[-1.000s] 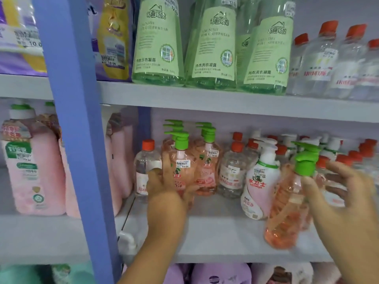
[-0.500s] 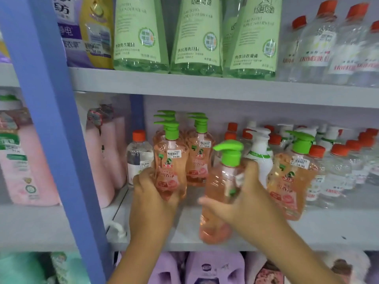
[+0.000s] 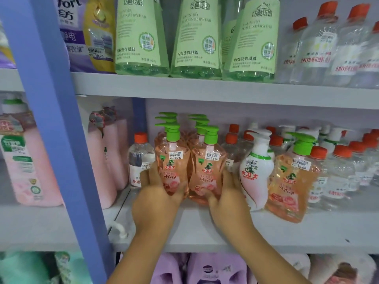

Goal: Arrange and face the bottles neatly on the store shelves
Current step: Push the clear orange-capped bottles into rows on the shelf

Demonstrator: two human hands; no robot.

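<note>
Two peach-pink clear plastic pump bottles with green heads, touching, upright at shelf front: left one (image 3: 173, 171) gripped by left hand (image 3: 158, 193) from 7 o'clock, right one (image 3: 207, 175) by right hand (image 3: 225, 195) from 5. Third such bottle (image 3: 293, 181) at 3 o'clock, tilted.

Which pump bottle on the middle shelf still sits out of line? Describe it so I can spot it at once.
Find the middle shelf, right of the blue upright. Past the two peach bottles gripped by the left hand and right hand stands a white pump bottle. The stray peach bottle is just right of it: green pump, leaning, among red-capped clear bottles.
</note>
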